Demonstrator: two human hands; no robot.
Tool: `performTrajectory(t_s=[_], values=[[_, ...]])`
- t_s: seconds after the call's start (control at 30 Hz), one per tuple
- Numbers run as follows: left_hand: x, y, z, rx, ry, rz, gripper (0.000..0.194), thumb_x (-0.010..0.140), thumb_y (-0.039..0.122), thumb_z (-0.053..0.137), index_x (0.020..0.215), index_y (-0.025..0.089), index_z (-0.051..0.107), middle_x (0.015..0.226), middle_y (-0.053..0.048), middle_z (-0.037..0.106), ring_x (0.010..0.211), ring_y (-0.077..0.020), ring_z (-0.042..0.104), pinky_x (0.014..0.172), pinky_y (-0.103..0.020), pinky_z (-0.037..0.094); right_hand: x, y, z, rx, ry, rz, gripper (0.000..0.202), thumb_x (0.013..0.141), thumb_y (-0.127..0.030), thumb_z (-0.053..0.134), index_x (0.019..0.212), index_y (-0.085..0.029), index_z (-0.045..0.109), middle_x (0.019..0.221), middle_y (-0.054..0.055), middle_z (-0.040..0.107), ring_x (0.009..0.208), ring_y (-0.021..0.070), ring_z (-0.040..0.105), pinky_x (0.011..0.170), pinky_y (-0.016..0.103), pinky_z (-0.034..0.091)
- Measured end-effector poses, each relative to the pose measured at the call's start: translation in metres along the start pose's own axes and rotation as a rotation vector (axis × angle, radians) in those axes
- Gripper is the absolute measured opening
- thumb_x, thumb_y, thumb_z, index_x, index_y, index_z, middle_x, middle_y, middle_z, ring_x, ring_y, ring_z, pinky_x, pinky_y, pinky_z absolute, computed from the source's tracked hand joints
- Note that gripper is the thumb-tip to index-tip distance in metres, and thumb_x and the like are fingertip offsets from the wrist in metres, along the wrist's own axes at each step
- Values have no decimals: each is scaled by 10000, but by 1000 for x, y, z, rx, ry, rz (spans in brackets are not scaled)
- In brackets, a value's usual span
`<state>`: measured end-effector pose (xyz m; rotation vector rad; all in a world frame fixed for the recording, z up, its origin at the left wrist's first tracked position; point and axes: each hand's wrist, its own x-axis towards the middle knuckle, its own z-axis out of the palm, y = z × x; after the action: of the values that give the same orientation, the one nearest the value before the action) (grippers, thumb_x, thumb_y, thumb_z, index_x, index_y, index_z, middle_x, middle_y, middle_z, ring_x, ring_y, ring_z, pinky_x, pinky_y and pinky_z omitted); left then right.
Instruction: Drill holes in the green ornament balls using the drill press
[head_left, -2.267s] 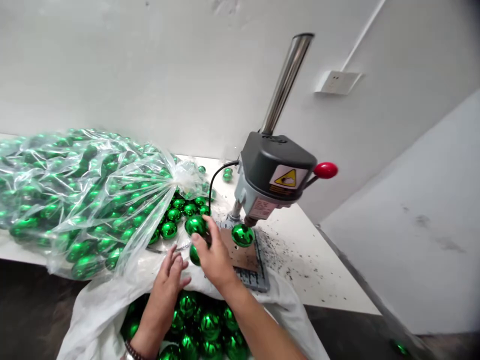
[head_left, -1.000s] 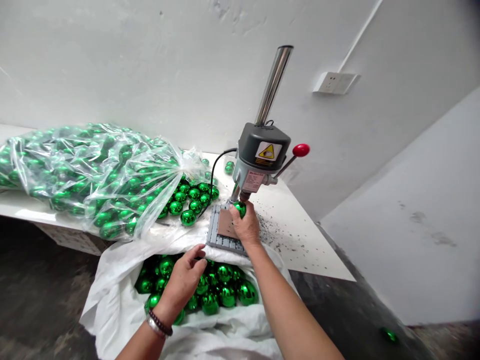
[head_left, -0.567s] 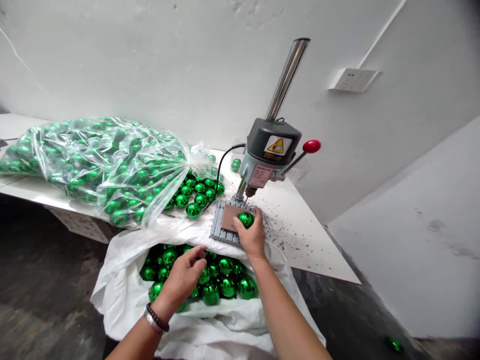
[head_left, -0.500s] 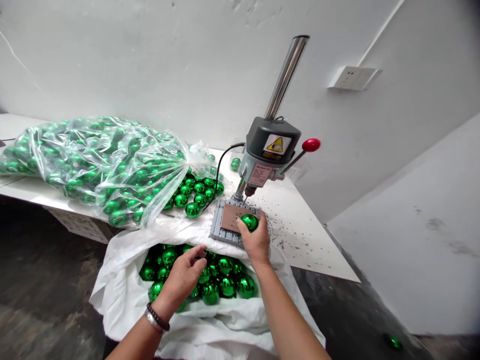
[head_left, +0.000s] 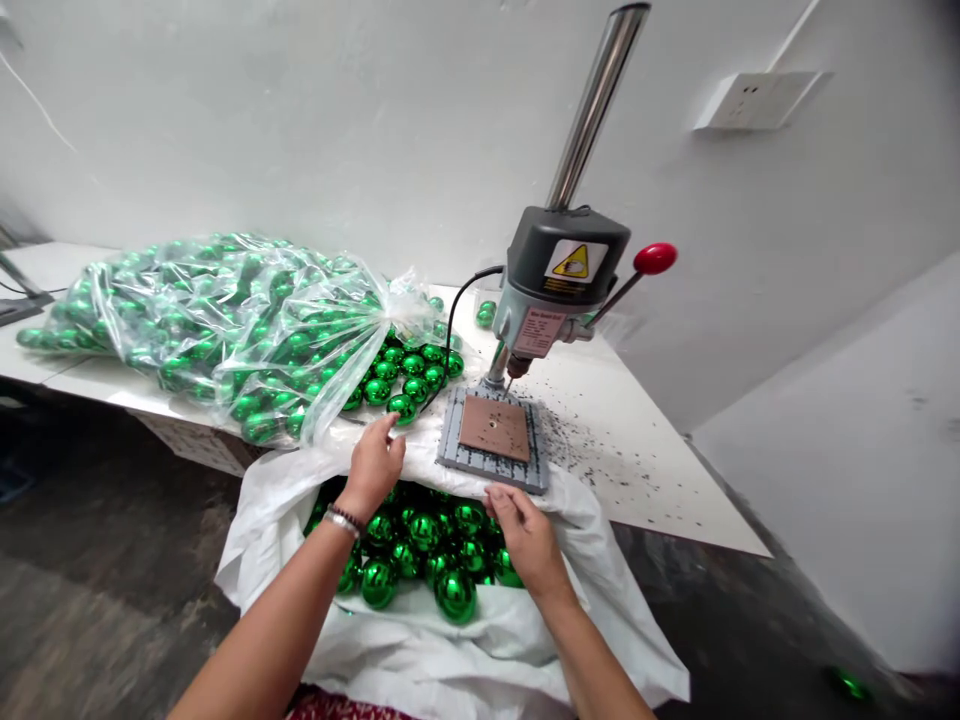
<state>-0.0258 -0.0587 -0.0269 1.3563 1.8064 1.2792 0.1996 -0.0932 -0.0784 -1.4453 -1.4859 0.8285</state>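
My left hand [head_left: 377,462] reaches over the white sack's far edge, with its fingertips at a shiny green ball [head_left: 403,408] on the table. It is open and has not closed round that ball. My right hand [head_left: 529,540] is by the sack's rim, below the drill base, its fingers loosely curled and no ball visible in them. Between my forearms the white sack [head_left: 510,640] gapes, with several green balls [head_left: 456,597] inside. A small bench drill [head_left: 566,260] stands beyond, its bit above a brown pad [head_left: 495,428] with a small hole.
A tied clear plastic bag [head_left: 202,330] of green balls lies on the white table [head_left: 622,430] at left. Loose balls sit beside the drill's black cable [head_left: 450,340]. Dark shavings surround the drill base [head_left: 487,470]. The red-knobbed lever [head_left: 655,258] sticks out right.
My right hand has drawn back from the drill pad to the sack and let go of its green ball. My left hand has moved up to the loose balls. The view has shifted.
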Motion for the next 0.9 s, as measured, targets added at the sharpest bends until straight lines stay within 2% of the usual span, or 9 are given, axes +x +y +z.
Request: performTrajectory(t_s=[0.07, 0.17, 0.3, 0.37, 0.43, 0.53, 0.63, 0.77, 0.9], values=[[27, 1, 1, 101, 21, 45, 434, 799, 189, 662, 1232, 165, 657, 1321, -177, 644, 1255, -308, 574, 1121, -430, 377, -4, 6, 2, 34, -74, 58, 697, 793, -790, 460, 912, -153, 717, 802, 100, 725, 700, 175, 691, 666, 280, 575], [54, 3, 8, 305, -65, 74, 542, 794, 280, 732, 1300, 140, 595, 1411, -236, 561, 1310, -353, 534, 1093, -448, 387, -12, 9, 4, 64, -143, 121, 719, 761, -817, 471, 908, -155, 711, 786, 95, 712, 685, 168, 674, 659, 278, 568], [60, 6, 13, 398, -117, -14, 548, 786, 266, 730, 1302, 147, 584, 1265, -211, 654, 1173, -340, 615, 988, -423, 440, -17, 8, 1, 78, -169, 166, 715, 743, -820, 490, 890, -154, 705, 747, 82, 689, 671, 158, 657, 666, 270, 558], [51, 9, 11, 258, -91, -31, 511, 771, 276, 731, 1251, 148, 612, 1140, -158, 701, 1051, -293, 648, 918, -377, 462, -16, 7, -1, 85, -167, 180, 728, 733, -828, 491, 887, -149, 702, 740, 83, 683, 664, 157, 651, 666, 273, 555], [35, 11, 7, -50, -109, -84, 475, 767, 322, 729, 1204, 163, 630, 1001, -88, 712, 881, -213, 657, 801, -305, 478, -14, 4, -1, 96, -167, 186, 736, 729, -832, 491, 886, -144, 700, 739, 85, 680, 656, 156, 644, 660, 275, 551], [4, 16, 4, -674, -287, -357, 418, 765, 405, 727, 1111, 186, 641, 840, -17, 684, 647, -118, 609, 623, -238, 460, -8, -5, 2, 125, -176, 175, 734, 744, -822, 484, 907, -138, 696, 753, 87, 679, 651, 147, 632, 658, 270, 549], [-25, 19, 7, -1036, -409, -631, 326, 754, 418, 760, 904, 154, 641, 725, -9, 656, 607, -100, 610, 625, -230, 500, -4, -19, 7, 153, -169, 139, 715, 795, -771, 471, 1082, -151, 683, 882, 91, 704, 708, 134, 640, 710, 262, 558], [-50, 17, 14, -1087, -533, -764, 277, 795, 382, 751, 900, 143, 657, 728, -30, 689, 633, -112, 656, 634, -224, 522, -6, -32, 10, 169, -143, 56, 677, 818, -673, 535, 1310, -214, 603, 1167, 82, 681, 929, 138, 670, 849, 254, 561], [-66, 8, 19, -971, -597, -732, 337, 759, 344, 799, 1015, 178, 657, 817, -20, 718, 650, -113, 677, 630, -217, 520, -16, -29, 11, 126, -90, -79, 545, 868, -571, 539, 1270, -217, 642, 1137, 73, 699, 990, 140, 679, 890, 246, 561]])
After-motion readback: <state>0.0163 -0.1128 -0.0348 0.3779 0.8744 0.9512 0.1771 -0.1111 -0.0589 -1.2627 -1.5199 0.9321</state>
